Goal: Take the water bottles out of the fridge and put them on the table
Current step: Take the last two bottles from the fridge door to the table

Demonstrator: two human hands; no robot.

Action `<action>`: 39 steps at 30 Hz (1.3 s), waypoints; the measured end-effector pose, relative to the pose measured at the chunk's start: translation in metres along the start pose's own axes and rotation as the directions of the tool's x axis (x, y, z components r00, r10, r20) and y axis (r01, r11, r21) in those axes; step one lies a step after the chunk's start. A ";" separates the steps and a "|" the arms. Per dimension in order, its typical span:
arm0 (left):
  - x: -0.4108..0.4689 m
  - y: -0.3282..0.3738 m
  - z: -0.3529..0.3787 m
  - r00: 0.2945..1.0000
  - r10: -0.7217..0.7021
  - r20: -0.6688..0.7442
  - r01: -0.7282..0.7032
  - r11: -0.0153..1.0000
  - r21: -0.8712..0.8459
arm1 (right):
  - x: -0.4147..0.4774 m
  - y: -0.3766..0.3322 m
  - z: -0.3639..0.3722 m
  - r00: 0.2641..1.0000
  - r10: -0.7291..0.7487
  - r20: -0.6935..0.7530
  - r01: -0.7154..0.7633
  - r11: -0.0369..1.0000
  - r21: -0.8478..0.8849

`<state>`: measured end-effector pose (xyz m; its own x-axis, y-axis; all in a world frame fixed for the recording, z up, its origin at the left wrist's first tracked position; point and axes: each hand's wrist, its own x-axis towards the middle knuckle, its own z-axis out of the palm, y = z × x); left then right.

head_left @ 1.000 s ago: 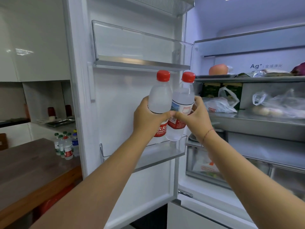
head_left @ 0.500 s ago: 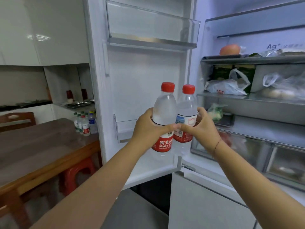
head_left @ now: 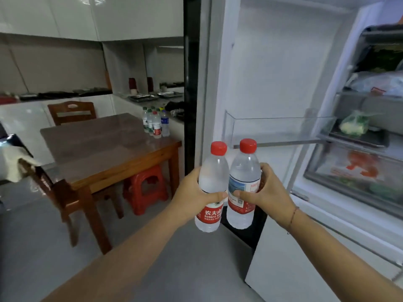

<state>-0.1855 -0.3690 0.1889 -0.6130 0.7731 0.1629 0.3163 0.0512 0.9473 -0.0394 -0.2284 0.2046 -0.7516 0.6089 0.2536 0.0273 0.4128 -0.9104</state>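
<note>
Head view. One bottle gripped per hand, both upright, side by side and touching, in mid-air in front of the open white fridge door [head_left: 261, 73], clear of its transparent plastic door shelf [head_left: 277, 131].

- In left hand [head_left: 192, 195]: clear plastic water bottle with red cap and red label [head_left: 212, 171], fingers and thumb clamped round the waist just above the label.
- In right hand [head_left: 266, 190]: clear plastic water bottle with red cap and blue-and-red label [head_left: 243, 171], clamped at label height, thumb across the front.

Handling, as judged:
- Full by the look, so moderately heavy for one hand.
- Thin-walled, likely to give under a hard squeeze.
- Fogged on the left one, hence possibly wet and slippery.
- Best taken at mid-body, as now, not by the cap.

Surroundings, to the left:
- Wooden table with glossy brown top [head_left: 104, 144], carrying a cluster of small capped bottles [head_left: 155, 124] at its far right corner, next to the fridge side.
- Red plastic stool [head_left: 145, 188] tucked under the near edge.
- Dark wooden chair [head_left: 63, 199] at the near left corner.
- Second wooden chair [head_left: 72, 112] at the far end.

In the way, as judged:
- Black door edge [head_left: 192, 83] between hands and table, so a swing round it needed.
- On the table, a set-down beside the cluster without knocking it over.
</note>
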 end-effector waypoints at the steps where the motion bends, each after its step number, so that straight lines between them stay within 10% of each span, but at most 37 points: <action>1: -0.003 -0.009 -0.014 1.000 -0.015 -0.005 0.015 1.000 0.004 | 0.002 0.000 0.016 1.000 0.005 0.022 -0.006 1.000 0.010; 19: 0.044 -0.117 -0.223 0.983 -0.093 -0.158 0.110 0.988 0.104 | 0.116 0.006 0.247 0.999 0.043 -0.008 -0.042 0.988 0.146; 39: 0.304 -0.213 -0.304 0.931 -0.213 -0.296 0.196 0.977 -0.084 | 0.411 0.091 0.351 0.969 0.231 -0.091 -0.195 0.933 0.303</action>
<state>-0.6596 -0.3374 0.1206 -0.8526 0.5216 0.0319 0.1275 0.1485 0.9807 -0.5774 -0.1787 0.1109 -0.6620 0.7467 0.0646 -0.0281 0.0614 -0.9977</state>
